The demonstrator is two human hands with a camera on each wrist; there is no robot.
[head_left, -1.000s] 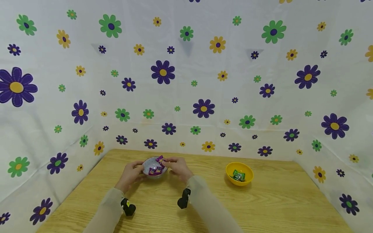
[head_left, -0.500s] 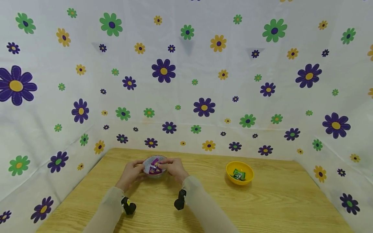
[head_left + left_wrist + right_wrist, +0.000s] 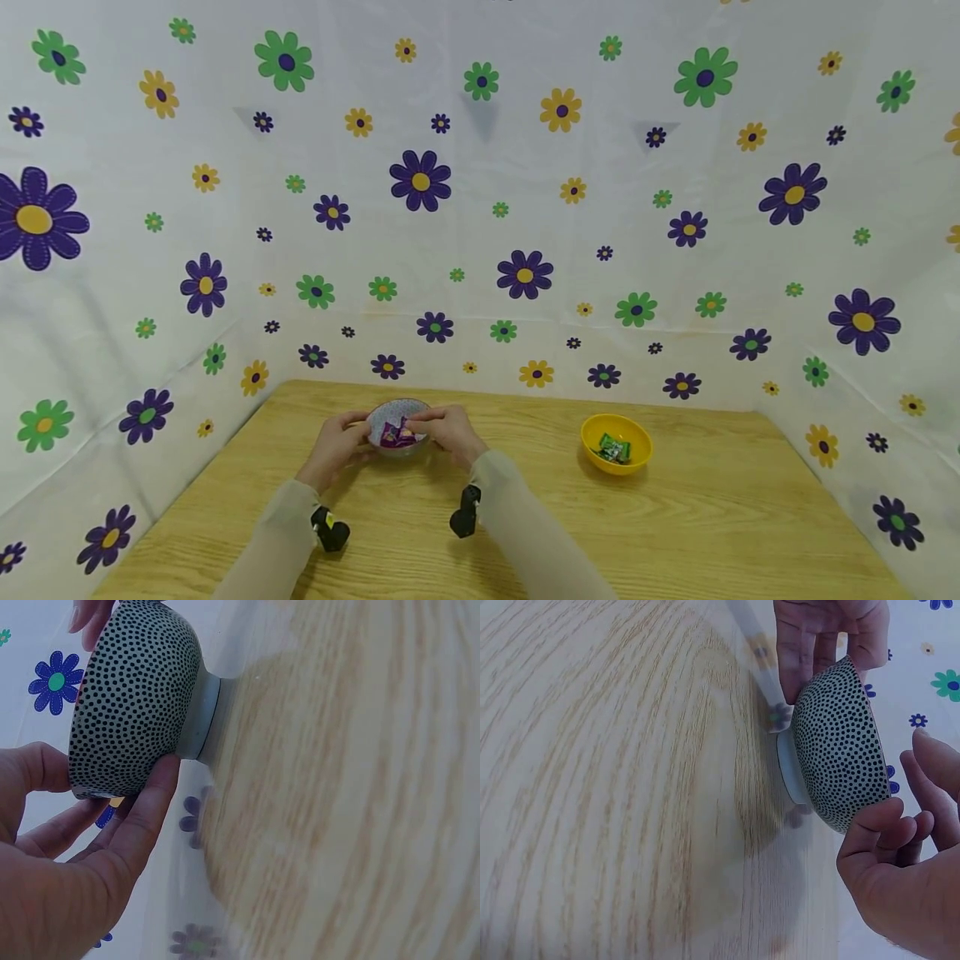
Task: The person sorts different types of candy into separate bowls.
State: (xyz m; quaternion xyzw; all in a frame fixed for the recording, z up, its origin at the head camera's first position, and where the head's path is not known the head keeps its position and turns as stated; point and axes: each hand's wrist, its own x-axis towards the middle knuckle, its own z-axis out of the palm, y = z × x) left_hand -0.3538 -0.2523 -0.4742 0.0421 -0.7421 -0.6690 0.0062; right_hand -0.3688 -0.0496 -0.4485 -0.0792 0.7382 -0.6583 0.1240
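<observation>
A small bowl (image 3: 386, 412), pale inside and covered in dark dots outside, stands at the back left of the table. In it lie several purple-wrapped candies (image 3: 392, 435). My left hand (image 3: 335, 446) grips the bowl's left side; in the left wrist view, the thumb is at the rim and a finger (image 3: 154, 802) supports the wall near the foot. My right hand (image 3: 453, 433) reaches over the right rim, its fingertips at the candies. In the right wrist view, its lower fingers curl against the dotted wall. Whether its fingertips pinch a candy is hidden.
A yellow bowl (image 3: 592, 431) with green-wrapped candies (image 3: 615, 450) stands to the right on the wooden table (image 3: 720, 508). A flower-patterned sheet (image 3: 525, 350) hangs behind the table and along both sides. Each wrist wears a black camera mount (image 3: 330, 531).
My right hand has lowered a purple candy from near the rim to the others in the bowl and shifted slightly left. My left hand keeps its hold on the bowl.
</observation>
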